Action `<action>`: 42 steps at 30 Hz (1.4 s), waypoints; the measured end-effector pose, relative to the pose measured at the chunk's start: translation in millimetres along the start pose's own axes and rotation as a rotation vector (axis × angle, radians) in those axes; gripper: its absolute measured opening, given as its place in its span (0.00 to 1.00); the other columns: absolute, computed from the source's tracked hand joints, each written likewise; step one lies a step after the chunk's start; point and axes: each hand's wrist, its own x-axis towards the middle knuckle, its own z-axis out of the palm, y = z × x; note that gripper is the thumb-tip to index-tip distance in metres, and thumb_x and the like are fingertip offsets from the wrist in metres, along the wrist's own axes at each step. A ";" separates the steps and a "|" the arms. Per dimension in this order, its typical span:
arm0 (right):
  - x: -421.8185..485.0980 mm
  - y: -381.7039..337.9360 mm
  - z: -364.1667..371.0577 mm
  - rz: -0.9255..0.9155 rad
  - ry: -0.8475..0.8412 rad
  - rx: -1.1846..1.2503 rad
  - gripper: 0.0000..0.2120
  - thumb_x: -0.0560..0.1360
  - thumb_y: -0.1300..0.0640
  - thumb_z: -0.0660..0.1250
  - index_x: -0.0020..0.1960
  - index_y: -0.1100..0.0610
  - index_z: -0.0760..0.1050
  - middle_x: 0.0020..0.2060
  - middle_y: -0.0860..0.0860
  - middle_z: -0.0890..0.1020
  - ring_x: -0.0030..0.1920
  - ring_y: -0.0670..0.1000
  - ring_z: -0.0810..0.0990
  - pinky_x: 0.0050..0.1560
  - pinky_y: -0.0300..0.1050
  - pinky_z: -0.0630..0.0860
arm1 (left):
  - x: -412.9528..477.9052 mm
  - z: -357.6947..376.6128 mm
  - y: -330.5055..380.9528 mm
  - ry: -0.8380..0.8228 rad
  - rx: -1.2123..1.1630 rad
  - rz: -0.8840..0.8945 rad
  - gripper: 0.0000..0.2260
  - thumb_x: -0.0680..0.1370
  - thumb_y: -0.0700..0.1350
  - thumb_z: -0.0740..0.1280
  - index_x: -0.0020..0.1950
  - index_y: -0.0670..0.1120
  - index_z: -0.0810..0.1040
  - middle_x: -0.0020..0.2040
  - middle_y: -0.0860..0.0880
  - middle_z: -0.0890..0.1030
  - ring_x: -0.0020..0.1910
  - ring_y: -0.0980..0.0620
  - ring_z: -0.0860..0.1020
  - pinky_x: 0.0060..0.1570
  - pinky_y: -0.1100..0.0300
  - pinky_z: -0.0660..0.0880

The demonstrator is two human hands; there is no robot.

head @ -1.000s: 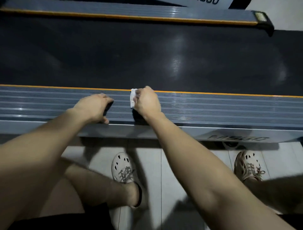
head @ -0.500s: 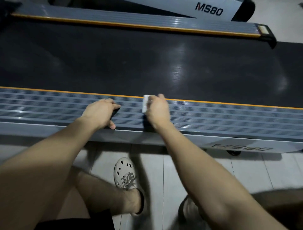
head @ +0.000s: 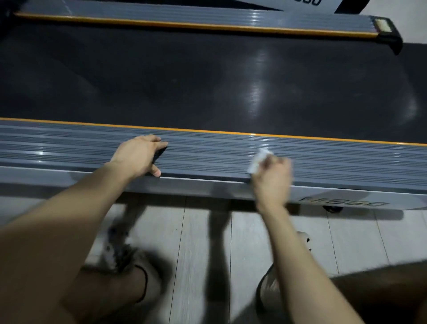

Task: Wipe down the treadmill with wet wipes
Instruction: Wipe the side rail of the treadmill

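Wipe (head: 259, 160) half hidden, gripped by blurred right hand (head: 273, 179) on treadmill rail (head: 69, 151); left hand (head: 136, 155) spread flat

Both bare forearms reach forward from below. The left hand (head: 138, 155) lies palm down on the treadmill rail (head: 208, 159), fingers (head: 161, 144) straight and thumb at the rail's near edge. The right hand (head: 272, 175), blurred, curls its fingers round a white wipe (head: 258, 159) held against the same rail.

Right hand (head: 272, 178) blurred, wipe (head: 258, 160) smeared, half hidden in its fingers (head: 270, 163), shoe (head: 114, 251) blurred, treadmill (head: 208, 159) cut off left and right, far lettering (head: 309, 2) cropped at top.
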 end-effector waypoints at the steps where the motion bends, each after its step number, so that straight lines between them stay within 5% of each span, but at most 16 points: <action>1: -17.9 -30.3 21.0 -0.143 -0.089 0.034 0.13 0.85 0.52 0.60 0.54 0.56 0.81 0.48 0.58 0.76 0.45 0.64 0.79 0.47 0.53 0.75 | 0.4 -1.3 -0.5 0.005 0.015 0.022 0.48 0.67 0.57 0.84 0.83 0.58 0.67 0.82 0.54 0.67 0.78 0.46 0.67 0.69 0.44 0.74; 4: -63.5 -95.1 59.3 -0.548 -0.402 0.049 0.06 0.82 0.55 0.65 0.54 0.54 0.79 0.47 0.54 0.72 0.41 0.63 0.78 0.40 0.53 0.74 | 1.2 -7.3 -10.7 0.040 0.098 0.161 0.45 0.67 0.68 0.80 0.80 0.58 0.69 0.74 0.54 0.73 0.74 0.47 0.71 0.62 0.46 0.77; 6: -54.8 -94.8 64.6 -0.597 -0.377 0.066 0.09 0.79 0.52 0.66 0.57 0.51 0.81 0.47 0.52 0.74 0.42 0.61 0.79 0.39 0.52 0.75 | 6.0 -12.3 -25.1 0.090 0.220 0.296 0.43 0.66 0.76 0.72 0.76 0.57 0.71 0.66 0.54 0.75 0.67 0.48 0.74 0.56 0.48 0.79; 9: -16.8 -40.8 49.3 -0.422 -0.165 -0.017 0.15 0.75 0.54 0.67 0.60 0.50 0.83 0.49 0.54 0.76 0.45 0.62 0.79 0.43 0.53 0.77 | 18.8 -13.2 -40.8 0.146 0.279 0.451 0.42 0.66 0.82 0.65 0.70 0.55 0.73 0.60 0.53 0.74 0.61 0.49 0.76 0.54 0.49 0.79; 13: 1.9 -11.9 36.4 0.040 0.107 -0.044 0.15 0.77 0.57 0.64 0.62 0.54 0.81 0.57 0.58 0.74 0.48 0.62 0.78 0.46 0.57 0.79 | 20.1 -0.8 -52.3 0.172 0.190 0.479 0.47 0.70 0.81 0.63 0.77 0.49 0.71 0.67 0.51 0.74 0.66 0.47 0.73 0.63 0.47 0.76; 15: -26.8 -54.1 58.6 -0.161 -0.003 0.046 0.17 0.77 0.60 0.64 0.64 0.55 0.80 0.58 0.57 0.74 0.48 0.59 0.77 0.46 0.55 0.78 | 18.9 2.6 -55.3 0.161 0.152 0.459 0.47 0.71 0.81 0.62 0.79 0.48 0.70 0.70 0.51 0.73 0.67 0.47 0.72 0.65 0.47 0.74; 18: -76.9 -101.6 81.9 -0.728 -0.413 0.088 0.19 0.78 0.59 0.65 0.68 0.53 0.79 0.57 0.54 0.75 0.48 0.59 0.77 0.45 0.56 0.77 | 19.1 2.9 -53.2 0.148 0.113 0.460 0.48 0.70 0.80 0.64 0.78 0.48 0.69 0.70 0.51 0.73 0.68 0.46 0.72 0.66 0.46 0.74; 19: -74.6 -100.2 84.5 -0.764 -0.426 0.095 0.19 0.77 0.58 0.65 0.67 0.53 0.79 0.56 0.54 0.76 0.48 0.60 0.77 0.46 0.57 0.77 | 19.5 1.5 -53.6 0.156 0.093 0.456 0.47 0.70 0.80 0.65 0.78 0.48 0.70 0.70 0.51 0.73 0.68 0.47 0.72 0.66 0.47 0.74; 23: -31.8 -45.8 60.7 -0.271 0.017 0.025 0.17 0.76 0.59 0.65 0.62 0.52 0.82 0.54 0.56 0.77 0.44 0.62 0.78 0.46 0.58 0.78 | 12.7 1.1 -61.5 0.158 -0.023 0.441 0.44 0.68 0.78 0.70 0.77 0.54 0.70 0.70 0.55 0.73 0.69 0.51 0.72 0.64 0.49 0.77; 26: -30.5 -39.6 52.0 0.047 0.143 -0.050 0.14 0.79 0.58 0.63 0.62 0.54 0.81 0.56 0.57 0.75 0.49 0.62 0.78 0.51 0.57 0.79 | 1.2 5.3 -72.9 0.142 -0.108 0.391 0.41 0.71 0.73 0.73 0.78 0.55 0.68 0.72 0.55 0.71 0.69 0.49 0.73 0.63 0.47 0.77; 28: -53.9 -82.1 78.6 -0.025 0.113 -0.006 0.12 0.78 0.60 0.65 0.59 0.54 0.81 0.54 0.56 0.74 0.49 0.61 0.77 0.50 0.56 0.79 | -10.9 10.6 -87.5 0.145 -0.067 0.338 0.42 0.72 0.69 0.75 0.80 0.54 0.65 0.76 0.53 0.68 0.72 0.46 0.72 0.68 0.45 0.75; 32: -113.6 -182.5 134.2 -0.591 -0.247 0.042 0.11 0.78 0.59 0.69 0.59 0.49 0.77 0.52 0.51 0.71 0.47 0.57 0.76 0.45 0.54 0.78 | -22.3 12.8 -126.5 0.101 -0.010 0.111 0.46 0.72 0.67 0.76 0.84 0.52 0.62 0.82 0.46 0.63 0.79 0.40 0.65 0.75 0.43 0.68; 36: -101.8 -177.5 119.1 -0.677 -0.295 0.026 0.14 0.78 0.57 0.70 0.63 0.47 0.79 0.56 0.51 0.74 0.48 0.58 0.79 0.41 0.51 0.79 | -24.6 19.5 -152.0 0.058 -0.035 -0.008 0.47 0.71 0.74 0.71 0.85 0.57 0.61 0.85 0.46 0.61 0.82 0.40 0.62 0.76 0.42 0.67; 38: -65.0 -137.4 101.7 -0.554 -0.212 -0.042 0.13 0.78 0.57 0.70 0.62 0.50 0.80 0.57 0.53 0.76 0.47 0.60 0.80 0.43 0.51 0.79 | -22.9 20.8 -151.7 0.061 -0.049 -0.013 0.46 0.73 0.74 0.70 0.85 0.57 0.59 0.86 0.47 0.58 0.84 0.42 0.58 0.77 0.43 0.65; 42: -14.7 -98.2 86.5 0.052 0.076 -0.163 0.13 0.79 0.59 0.63 0.62 0.61 0.75 0.61 0.61 0.73 0.54 0.65 0.76 0.49 0.56 0.75 | -19.8 26.1 -147.0 0.032 -0.053 -0.031 0.46 0.74 0.71 0.70 0.86 0.56 0.57 0.87 0.47 0.54 0.85 0.42 0.53 0.79 0.43 0.62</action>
